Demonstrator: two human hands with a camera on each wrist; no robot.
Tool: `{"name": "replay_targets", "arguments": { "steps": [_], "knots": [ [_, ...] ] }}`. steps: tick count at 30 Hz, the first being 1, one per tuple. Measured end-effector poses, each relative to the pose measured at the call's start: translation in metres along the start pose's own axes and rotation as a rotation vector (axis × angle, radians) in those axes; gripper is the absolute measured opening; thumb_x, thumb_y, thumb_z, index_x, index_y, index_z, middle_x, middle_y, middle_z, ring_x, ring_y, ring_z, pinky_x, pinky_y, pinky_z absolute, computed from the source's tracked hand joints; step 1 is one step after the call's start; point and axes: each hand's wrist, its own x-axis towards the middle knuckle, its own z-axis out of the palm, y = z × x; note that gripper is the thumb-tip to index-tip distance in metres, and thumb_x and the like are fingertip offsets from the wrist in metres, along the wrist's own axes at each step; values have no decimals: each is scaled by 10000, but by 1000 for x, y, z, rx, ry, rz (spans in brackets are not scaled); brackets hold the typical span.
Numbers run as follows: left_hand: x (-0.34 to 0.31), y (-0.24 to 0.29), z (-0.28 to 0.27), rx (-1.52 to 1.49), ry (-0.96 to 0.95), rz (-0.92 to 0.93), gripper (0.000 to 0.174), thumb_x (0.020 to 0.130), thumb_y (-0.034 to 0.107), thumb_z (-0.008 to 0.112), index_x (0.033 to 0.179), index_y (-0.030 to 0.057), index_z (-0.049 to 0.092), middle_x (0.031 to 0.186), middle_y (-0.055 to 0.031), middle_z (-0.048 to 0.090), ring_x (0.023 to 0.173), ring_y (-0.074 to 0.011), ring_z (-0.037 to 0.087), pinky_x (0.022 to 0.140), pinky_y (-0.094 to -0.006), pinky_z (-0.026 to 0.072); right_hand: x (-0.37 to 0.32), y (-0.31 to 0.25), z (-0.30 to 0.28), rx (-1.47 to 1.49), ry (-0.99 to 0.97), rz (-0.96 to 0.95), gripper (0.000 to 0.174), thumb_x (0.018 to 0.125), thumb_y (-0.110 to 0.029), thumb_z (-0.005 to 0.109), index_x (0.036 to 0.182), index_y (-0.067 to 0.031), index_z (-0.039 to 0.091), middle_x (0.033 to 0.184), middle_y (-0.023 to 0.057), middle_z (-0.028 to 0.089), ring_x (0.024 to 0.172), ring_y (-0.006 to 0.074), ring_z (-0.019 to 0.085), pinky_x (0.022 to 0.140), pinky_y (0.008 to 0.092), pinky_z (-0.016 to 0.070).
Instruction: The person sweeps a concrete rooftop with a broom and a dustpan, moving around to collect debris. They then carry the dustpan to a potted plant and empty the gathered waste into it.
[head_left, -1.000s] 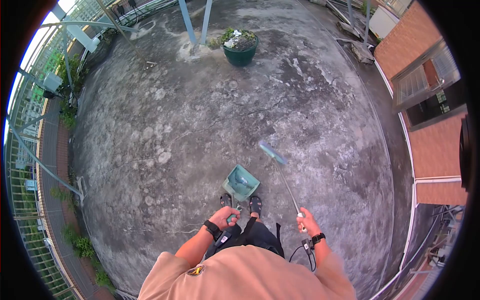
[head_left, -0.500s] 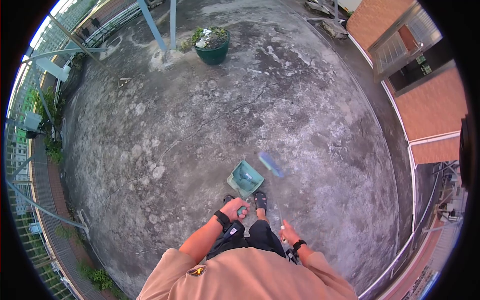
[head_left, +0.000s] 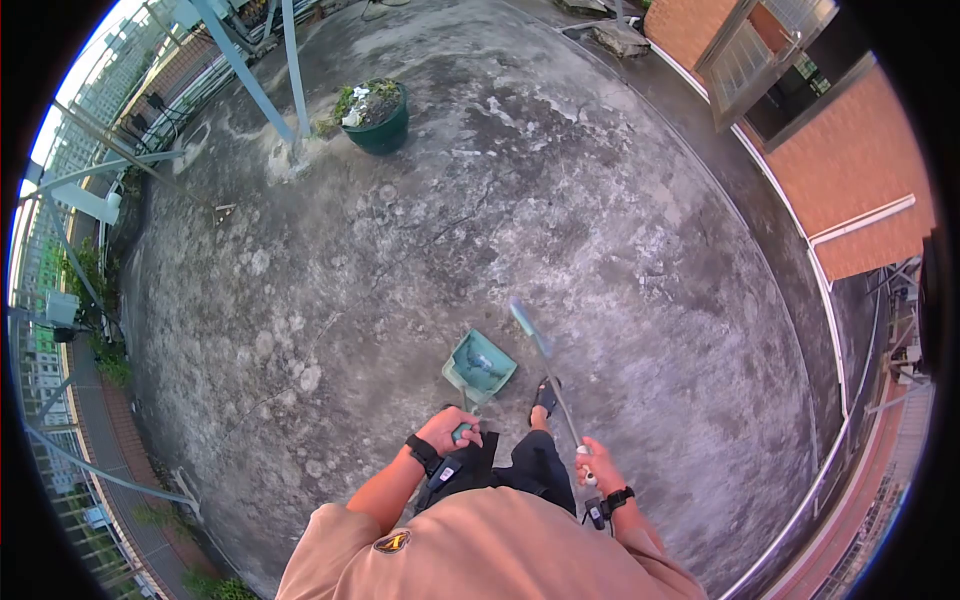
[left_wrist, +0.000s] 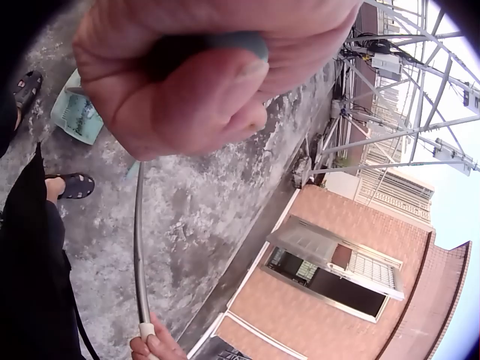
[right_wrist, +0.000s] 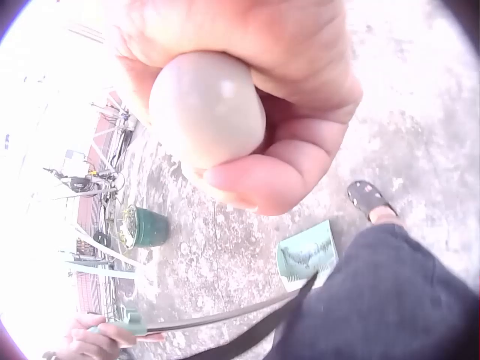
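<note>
Left hand: we find its fingers (head_left: 447, 431) curled round the dustpan's green handle grip (head_left: 462, 432); clamped.
Right hand: we record it (head_left: 597, 465) closed about the broom's white handle end (right_wrist: 208, 109), thumb and fingers wrapped round.
Dustpan: one, pale green (head_left: 482, 368), ahead of the feet and forward of the left hand, which is the nearer; dark bits inside, kind not legible to us.
Broom head: one, bluish bristles (head_left: 530, 326), forward and left of the right hand, just beyond the pan's right front corner; we see a gap between the two.
Broom shaft: grey (head_left: 566, 407), slanting from the right hand forward and leftward, passing close by the right shoe (head_left: 543, 401).
Long axis of head: far left to near right, roughly along the pan's front edge.
Governing relation, our judgement: head to pan mouth, a short way back and left.
Head height: on floor (head_left: 380, 280) or lifted, we cannot tell.
</note>
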Motion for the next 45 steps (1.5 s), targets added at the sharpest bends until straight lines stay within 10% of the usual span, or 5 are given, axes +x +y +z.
{"name": "replay_targets", "arguments": {
  "steps": [13,20,26,33,45],
  "knots": [
    [81,22,108,228,165,75,76,744,18,497,695,-36,478,525,-32,410,413,-79,362,330,-208,246,153,-174,-174,-21,214,-234,714,692,17,449,1343,-31,159,593,98,485,390,190,466,326,340,392],
    [130,42,148,208,180,49,93,760,29,499,698,-31,465,583,-46,428,424,-67,366,334,-203,251,108,-68,-138,-466,27,-88,761,712,-33,479,1337,50,54,693,134,537,477,198,544,440,327,433],
    [135,59,167,307,168,121,121,779,40,482,689,-39,460,583,-50,434,420,-70,378,333,-194,264,45,-40,-148,-464,-279,-38,565,710,-30,496,1243,4,308,673,71,527,493,139,513,472,261,414],
    [115,70,194,222,142,32,90,782,16,480,722,-52,476,563,-21,409,402,-62,366,323,-181,265,17,-107,-152,-108,-128,19,647,710,-18,527,1302,-3,268,626,50,499,469,126,489,422,269,389],
    [151,137,189,134,9,-32,80,774,26,503,776,8,425,650,-79,472,416,-91,398,314,-210,280,198,-257,-128,-45,183,-303,650,702,11,474,1302,6,224,583,75,483,410,173,477,336,321,389]
  ]
}}
